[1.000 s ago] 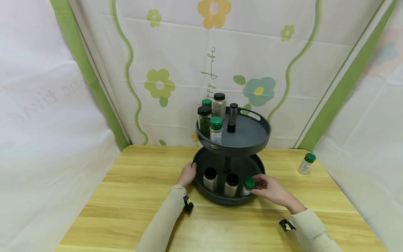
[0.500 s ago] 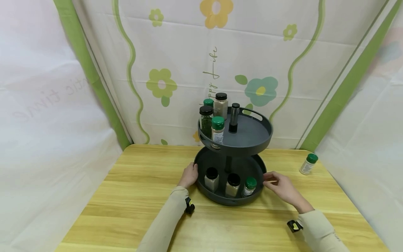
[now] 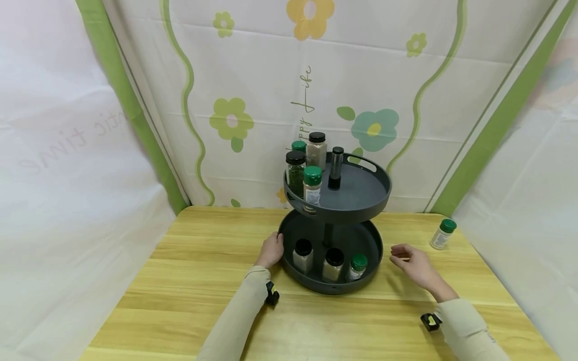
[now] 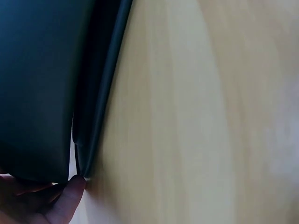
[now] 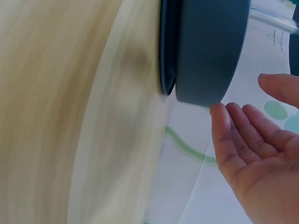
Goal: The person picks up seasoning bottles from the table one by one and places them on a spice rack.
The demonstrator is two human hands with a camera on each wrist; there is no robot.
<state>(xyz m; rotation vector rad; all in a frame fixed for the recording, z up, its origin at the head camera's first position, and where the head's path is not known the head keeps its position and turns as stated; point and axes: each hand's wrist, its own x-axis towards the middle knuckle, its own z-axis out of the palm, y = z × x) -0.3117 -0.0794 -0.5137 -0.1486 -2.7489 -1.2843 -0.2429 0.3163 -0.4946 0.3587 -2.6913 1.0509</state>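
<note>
A dark grey two-tier round tray (image 3: 334, 216) stands on the table. My left hand (image 3: 271, 250) grips the rim of its lower tier at the left; in the left wrist view the thumb (image 4: 70, 198) lies at the edge. On the lower tier, near the front, are two black-capped spice jars, one at the left (image 3: 303, 256) and one in the middle (image 3: 332, 265), beside a green-capped jar (image 3: 357, 268). My right hand (image 3: 417, 268) hovers just right of the tray, holding nothing. Its fingers (image 5: 261, 130) are relaxed, thumb apart, in the right wrist view.
On the upper tier, several jars are grouped at the left, including a green-capped jar (image 3: 312, 185) in front and one of green herbs (image 3: 295, 175). Another green-capped jar (image 3: 442, 234) stands at the table's right rear. Printed curtains (image 3: 262, 65) hang behind.
My right hand has let go of the green-capped jar on the lower tier and drawn away to the right, past the rim. The left hand keeps its place on the tray.
</note>
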